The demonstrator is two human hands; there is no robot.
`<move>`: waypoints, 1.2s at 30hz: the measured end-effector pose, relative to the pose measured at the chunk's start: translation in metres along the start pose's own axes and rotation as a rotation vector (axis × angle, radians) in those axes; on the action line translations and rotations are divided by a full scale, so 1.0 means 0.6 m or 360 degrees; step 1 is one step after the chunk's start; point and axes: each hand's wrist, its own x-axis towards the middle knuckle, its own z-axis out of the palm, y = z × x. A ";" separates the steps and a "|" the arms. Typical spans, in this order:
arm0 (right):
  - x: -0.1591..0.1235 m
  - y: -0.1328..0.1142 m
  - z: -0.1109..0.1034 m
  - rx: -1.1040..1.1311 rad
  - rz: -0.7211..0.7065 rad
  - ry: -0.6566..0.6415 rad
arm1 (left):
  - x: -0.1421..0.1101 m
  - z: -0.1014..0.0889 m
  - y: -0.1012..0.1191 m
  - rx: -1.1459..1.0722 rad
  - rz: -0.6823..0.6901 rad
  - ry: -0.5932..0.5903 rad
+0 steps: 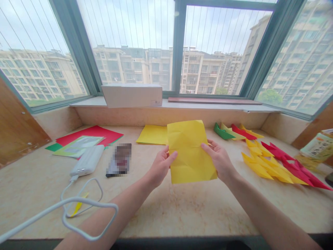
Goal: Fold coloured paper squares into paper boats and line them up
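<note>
A yellow sheet [191,152] of paper is held up near the centre of the frame, tilted toward the viewer and seemingly clear of the desk [195,215]. The left hand [160,166] has its grip closed on the sheet's left edge, thumb flat on the near face and fingers behind; the right hand [221,162] pinches the right edge in the same way, its thumb a little higher in the frame. The sheet should be very light and fairly limp, with enough body to stand up between two holds but ready to bow or crease under a hard squeeze; faint wrinkles already show across its face. It does not look slippery, though it could tear if the hands pulled apart, so a soft pinch at opposite edges, as here, seems the right place to take hold, with corners and edges better suited to finer handling. Partly hidden behind it, left of centre, lies more yellow paper [152,134], flat on the desk. Folded yellow shapes [270,166] lie at the right of the frame, with a green paper boat [223,132] above and left of them. Toward the left are a white power bank [87,160] and a red sheet [97,131].
</note>
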 end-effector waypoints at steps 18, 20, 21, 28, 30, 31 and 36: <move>0.003 0.009 -0.010 -0.0010 -0.0039 -0.0013 | 0.005 0.005 0.003 -0.0170 0.0045 0.0284; 0.003 0.009 -0.013 -0.0007 -0.0042 0.0017 | 0.005 0.005 0.005 -0.0192 0.0041 0.0304; 0.002 0.009 -0.013 -0.0001 -0.0051 0.0020 | 0.005 0.005 0.006 -0.0211 0.0032 0.0312; 0.002 0.004 -0.004 0.0064 -0.0006 -0.0014 | 0.002 0.006 0.008 -0.0294 -0.0123 0.0128; 0.002 0.003 -0.002 0.0078 0.0021 -0.0041 | 0.003 0.004 0.004 -0.0248 -0.0103 0.0064; 0.003 0.003 -0.002 0.0075 0.0025 -0.0042 | 0.004 0.003 0.002 -0.0229 -0.0083 0.0047; 0.004 -0.002 -0.002 0.0045 -0.0028 0.0197 | 0.003 0.002 0.000 -0.0048 0.0080 0.0142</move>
